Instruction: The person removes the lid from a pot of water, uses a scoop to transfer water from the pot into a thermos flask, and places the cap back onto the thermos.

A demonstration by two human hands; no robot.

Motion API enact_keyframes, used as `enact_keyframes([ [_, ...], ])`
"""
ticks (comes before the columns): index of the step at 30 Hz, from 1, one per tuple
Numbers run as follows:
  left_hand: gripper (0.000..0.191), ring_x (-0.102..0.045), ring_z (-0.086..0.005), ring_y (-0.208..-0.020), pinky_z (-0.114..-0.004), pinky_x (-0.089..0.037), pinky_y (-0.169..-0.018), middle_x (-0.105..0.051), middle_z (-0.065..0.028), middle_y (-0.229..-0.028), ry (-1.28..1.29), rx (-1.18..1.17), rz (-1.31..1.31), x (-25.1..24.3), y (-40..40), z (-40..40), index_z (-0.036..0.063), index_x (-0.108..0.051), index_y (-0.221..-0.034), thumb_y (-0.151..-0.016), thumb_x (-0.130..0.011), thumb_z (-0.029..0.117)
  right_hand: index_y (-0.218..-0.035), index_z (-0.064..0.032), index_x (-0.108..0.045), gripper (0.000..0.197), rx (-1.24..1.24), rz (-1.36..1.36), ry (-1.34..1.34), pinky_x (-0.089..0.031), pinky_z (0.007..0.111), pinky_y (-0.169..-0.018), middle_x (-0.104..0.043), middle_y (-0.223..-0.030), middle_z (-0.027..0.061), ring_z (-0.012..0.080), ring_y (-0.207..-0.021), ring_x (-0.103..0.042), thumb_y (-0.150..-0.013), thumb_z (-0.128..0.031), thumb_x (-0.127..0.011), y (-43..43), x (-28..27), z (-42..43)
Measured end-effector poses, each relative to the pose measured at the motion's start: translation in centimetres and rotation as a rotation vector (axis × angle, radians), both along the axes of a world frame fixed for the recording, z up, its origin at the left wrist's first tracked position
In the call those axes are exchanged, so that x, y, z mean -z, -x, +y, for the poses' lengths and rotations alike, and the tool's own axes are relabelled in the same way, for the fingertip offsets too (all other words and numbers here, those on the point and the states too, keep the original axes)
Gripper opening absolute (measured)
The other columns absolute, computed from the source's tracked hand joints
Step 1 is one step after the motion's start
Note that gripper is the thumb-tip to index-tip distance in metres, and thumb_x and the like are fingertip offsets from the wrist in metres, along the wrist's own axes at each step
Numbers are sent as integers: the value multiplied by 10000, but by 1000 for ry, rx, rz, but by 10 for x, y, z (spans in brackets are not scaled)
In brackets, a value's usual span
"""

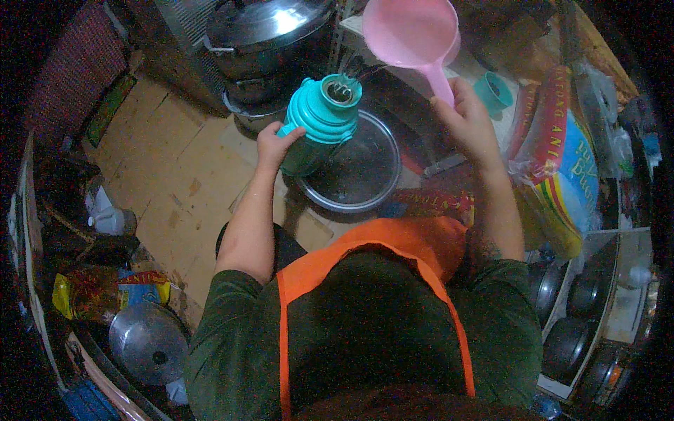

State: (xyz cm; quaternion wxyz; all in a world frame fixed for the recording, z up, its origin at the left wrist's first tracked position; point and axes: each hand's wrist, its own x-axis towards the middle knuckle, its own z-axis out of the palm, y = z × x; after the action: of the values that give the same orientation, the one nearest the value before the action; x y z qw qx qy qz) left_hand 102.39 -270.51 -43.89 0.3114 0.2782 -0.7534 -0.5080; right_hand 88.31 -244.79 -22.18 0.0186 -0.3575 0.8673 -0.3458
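Observation:
My left hand (276, 147) grips the side handle of a turquoise vacuum flask (322, 118), which leans slightly with its open mouth upward. In my right hand (466, 118) is the handle of a pink plastic dipper (410, 37), raised to the right of the flask. A thin stream of water runs from the dipper's rim toward the flask mouth, and some splashes around it. Below the flask lies a round metal tray or lid (360, 163) with a shiny rim. A turquoise cup (494, 93) rests on a pale surface beyond my right hand.
A large lidded metal pot (258, 73) stands behind the flask. Printed plastic sacks (558, 152) lean at the right, near a rack with dark pans (571, 342). Brown floor covering (174, 173) spreads to the left. A metal lid (150, 342) and a printed bag (113, 292) lie lower left.

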Motion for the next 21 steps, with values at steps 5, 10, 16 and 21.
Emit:
enact_keyframes([
  [5, 428, -421, -96, -522, -271, -376, -507, -505, -22, -548, -67, 38, 14, 0, 0, -1, 24, -519, -579, -575, -748, 385, -972, -6, -473, 347, -54, 104, 84, -437, 370, -656, -564, -845, 185, 291, -752, -568, -739, -250, -550, 5, 3, -1],
  [10, 429, -417, -92, -521, -269, -372, -501, -496, -14, -543, -65, 43, -1, 1, 0, -3, 29, -511, -567, -570, -751, 386, -986, -4, -470, 340, -34, 104, 45, -437, 377, -665, -563, -856, 192, 307, -753, -567, -747, -236, -544, 1, -3, -3],
  [16, 435, -418, -97, -515, -272, -374, -503, -494, -23, -536, -41, 29, -5, 0, 0, -2, 28, -508, -563, -568, -748, 391, -980, -7, -457, 323, -37, 210, 11, -434, 390, -646, -558, -833, 194, 333, -741, -561, -755, -226, -537, -7, -13, -6],
  [21, 437, -426, -103, -513, -278, -379, -508, -504, -37, -542, -26, 22, 0, 2, -1, -3, 25, -515, -569, -572, -741, 399, -948, -7, -456, 258, -37, 278, -11, -407, 266, -617, -513, -760, 87, 132, -693, -492, -780, -181, -547, -12, -18, -8],
])
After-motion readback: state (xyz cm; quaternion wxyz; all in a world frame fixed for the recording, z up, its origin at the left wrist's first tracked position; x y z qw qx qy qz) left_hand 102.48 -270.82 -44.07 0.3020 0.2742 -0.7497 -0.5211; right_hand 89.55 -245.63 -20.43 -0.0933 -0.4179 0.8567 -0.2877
